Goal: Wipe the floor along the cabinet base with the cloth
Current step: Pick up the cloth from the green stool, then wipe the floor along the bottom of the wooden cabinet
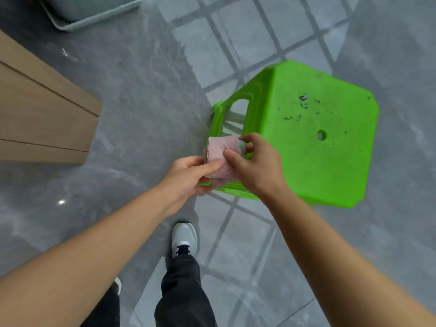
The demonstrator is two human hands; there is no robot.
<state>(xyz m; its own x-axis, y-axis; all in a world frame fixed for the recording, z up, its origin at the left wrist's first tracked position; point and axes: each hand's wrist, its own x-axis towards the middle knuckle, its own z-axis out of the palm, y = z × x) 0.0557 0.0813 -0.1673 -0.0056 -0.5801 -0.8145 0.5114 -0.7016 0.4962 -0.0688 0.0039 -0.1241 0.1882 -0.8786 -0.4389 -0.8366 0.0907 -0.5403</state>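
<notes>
A small pink terry cloth [220,156], folded into a wad, is held in mid-air between both hands, above the grey floor and in front of the stool's near left corner. My left hand [186,178] pinches its lower left edge with thumb and fingers. My right hand [256,164] grips its right side, thumb on the front and fingers curled over the top. The wooden cabinet [44,114] stands at the left, and its base meets the glossy grey tile floor [132,95] well left of the cloth.
A bright green plastic stool [313,138] stands just right of the hands. A pale grey-green bin or tub [94,13] sits at the top left. My own leg in dark trousers and a grey shoe [184,239] are below the hands.
</notes>
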